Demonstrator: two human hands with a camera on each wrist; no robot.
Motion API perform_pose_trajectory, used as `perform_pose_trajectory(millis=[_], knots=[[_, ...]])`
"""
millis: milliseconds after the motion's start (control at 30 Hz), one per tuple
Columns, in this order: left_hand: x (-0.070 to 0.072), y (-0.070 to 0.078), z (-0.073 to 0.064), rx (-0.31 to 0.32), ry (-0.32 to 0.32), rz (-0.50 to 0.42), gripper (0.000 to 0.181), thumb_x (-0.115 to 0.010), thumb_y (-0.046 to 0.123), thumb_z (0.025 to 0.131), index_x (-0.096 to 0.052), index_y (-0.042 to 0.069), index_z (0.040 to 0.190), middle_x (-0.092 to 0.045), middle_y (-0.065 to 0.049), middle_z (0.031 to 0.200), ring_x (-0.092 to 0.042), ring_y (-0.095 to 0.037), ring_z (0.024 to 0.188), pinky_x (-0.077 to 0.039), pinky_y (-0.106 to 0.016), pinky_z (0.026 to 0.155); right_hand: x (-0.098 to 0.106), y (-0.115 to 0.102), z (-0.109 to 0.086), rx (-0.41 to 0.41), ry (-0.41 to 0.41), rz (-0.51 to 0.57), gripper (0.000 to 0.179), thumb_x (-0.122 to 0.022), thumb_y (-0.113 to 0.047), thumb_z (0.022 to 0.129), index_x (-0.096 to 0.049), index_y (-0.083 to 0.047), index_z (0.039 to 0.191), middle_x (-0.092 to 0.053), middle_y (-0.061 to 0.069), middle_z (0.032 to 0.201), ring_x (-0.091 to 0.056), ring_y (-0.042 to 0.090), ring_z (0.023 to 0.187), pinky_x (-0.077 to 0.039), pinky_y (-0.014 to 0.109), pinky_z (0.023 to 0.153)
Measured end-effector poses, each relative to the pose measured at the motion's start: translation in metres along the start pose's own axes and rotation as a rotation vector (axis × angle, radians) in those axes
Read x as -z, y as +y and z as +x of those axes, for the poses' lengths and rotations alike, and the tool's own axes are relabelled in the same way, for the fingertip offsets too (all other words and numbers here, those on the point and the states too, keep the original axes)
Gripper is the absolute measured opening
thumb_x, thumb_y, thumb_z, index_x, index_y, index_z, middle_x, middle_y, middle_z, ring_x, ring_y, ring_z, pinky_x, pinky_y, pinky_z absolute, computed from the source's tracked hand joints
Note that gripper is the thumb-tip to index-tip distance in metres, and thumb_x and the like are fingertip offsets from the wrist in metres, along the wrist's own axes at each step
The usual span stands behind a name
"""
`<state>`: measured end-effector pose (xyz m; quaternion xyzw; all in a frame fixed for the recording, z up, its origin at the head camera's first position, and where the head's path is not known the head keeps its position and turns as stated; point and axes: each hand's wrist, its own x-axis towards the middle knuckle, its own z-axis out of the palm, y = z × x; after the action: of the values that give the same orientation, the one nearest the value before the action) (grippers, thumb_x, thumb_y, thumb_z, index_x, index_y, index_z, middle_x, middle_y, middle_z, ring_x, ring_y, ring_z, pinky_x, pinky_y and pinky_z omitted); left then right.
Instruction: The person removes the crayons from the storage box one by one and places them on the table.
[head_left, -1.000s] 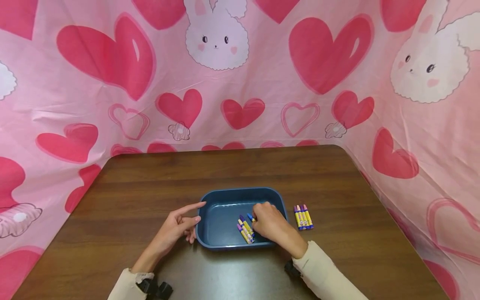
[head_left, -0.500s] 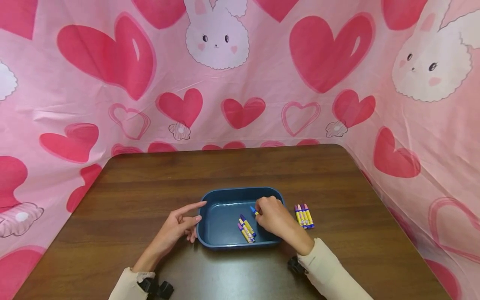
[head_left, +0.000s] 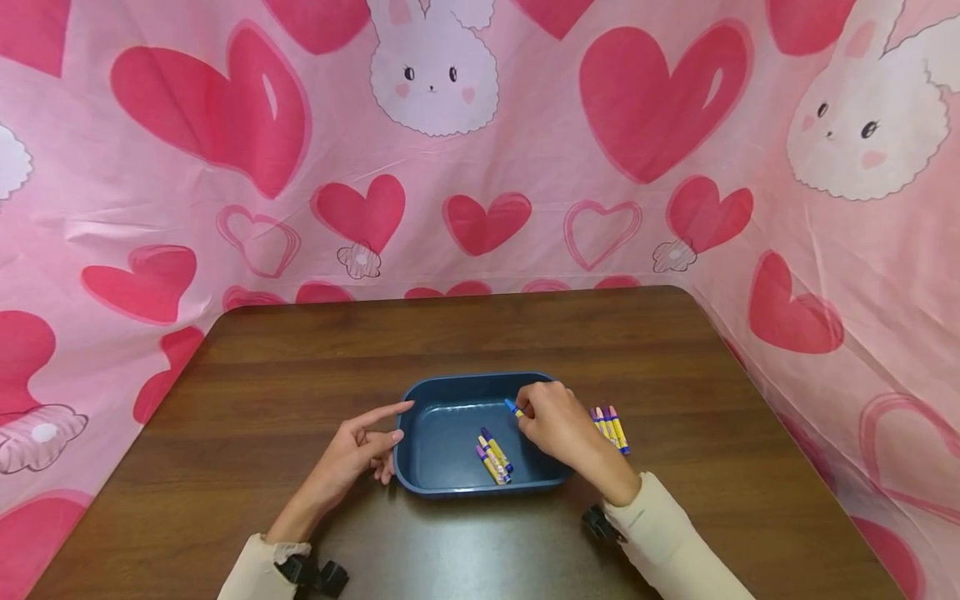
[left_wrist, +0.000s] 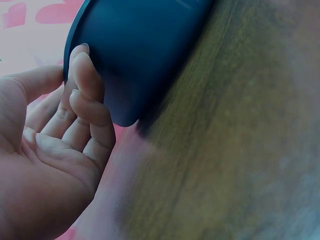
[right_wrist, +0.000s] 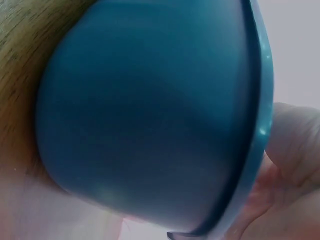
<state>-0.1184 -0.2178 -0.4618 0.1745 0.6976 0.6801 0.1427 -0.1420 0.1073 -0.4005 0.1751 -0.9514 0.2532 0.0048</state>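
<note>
In the head view, my left hand (head_left: 348, 454) holds the left rim of the deep blue tray (head_left: 450, 492), index finger and thumb reaching onto the edge. The left wrist view shows its other fingers (left_wrist: 95, 110) curled against the tray's outer wall. My right hand (head_left: 558, 425) pinches a blue crayon (head_left: 513, 407) with a yellow wrapper over the tray's right part. Three crayons (head_left: 493, 456) lie side by side on the tray floor, with purple, pale and dark blue tips. In the right wrist view, the tray wall covers most of my right hand (right_wrist: 300, 150); the crayon is hidden there.
Right of the tray, several yellow-wrapped crayons (head_left: 613, 429) lie in a row on the brown wooden table (head_left: 480, 342), partly covered by my right hand. A pink cloth (head_left: 420, 183) with hearts and rabbits hangs behind the table and along its sides.
My right hand has lifted the blue crayon and carried it up and right, away from the three crayons in the tray. The left hand has stayed at the rim.
</note>
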Motion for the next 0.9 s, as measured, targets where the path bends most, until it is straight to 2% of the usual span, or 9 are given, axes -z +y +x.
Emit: perform_pose_trajectory(millis=[333, 500, 900], knots=[[0.000, -0.001, 0.000, -0.005, -0.005, -0.009, 0.050, -0.056, 0.010, 0.102, -0.041, -0.002, 0.148, -0.059, -0.020, 0.062, -0.059, -0.020, 0.051, -0.049, -0.028, 0.050, 0.007, -0.003, -0.004, -0.036, 0.033, 0.031, 0.013, -0.079, -0.007, 0.082, -0.076, -0.005, 0.095, -0.066, 0.001, 0.079, -0.055, 0.015, 0.067, -0.051, 0.027, 0.058], [0.001, -0.002, 0.000, -0.003, -0.005, -0.007, 0.050, -0.056, 0.010, 0.102, -0.041, -0.001, 0.149, -0.059, -0.019, 0.062, -0.059, -0.020, 0.051, -0.049, -0.027, 0.050, 0.013, -0.003, -0.011, -0.041, 0.084, 0.053, 0.014, -0.081, -0.006, 0.081, -0.076, -0.005, 0.095, -0.067, 0.001, 0.079, -0.055, 0.014, 0.066, -0.053, 0.028, 0.060], [0.001, -0.002, 0.001, -0.002, 0.001, 0.001, 0.050, -0.056, 0.010, 0.102, -0.042, 0.000, 0.148, -0.058, -0.021, 0.062, -0.059, -0.022, 0.051, -0.049, -0.028, 0.050, 0.023, 0.009, -0.028, -0.005, 0.207, 0.022, 0.011, -0.080, -0.005, 0.080, -0.076, -0.007, 0.090, -0.065, 0.000, 0.080, -0.057, 0.013, 0.068, -0.051, 0.028, 0.061]])
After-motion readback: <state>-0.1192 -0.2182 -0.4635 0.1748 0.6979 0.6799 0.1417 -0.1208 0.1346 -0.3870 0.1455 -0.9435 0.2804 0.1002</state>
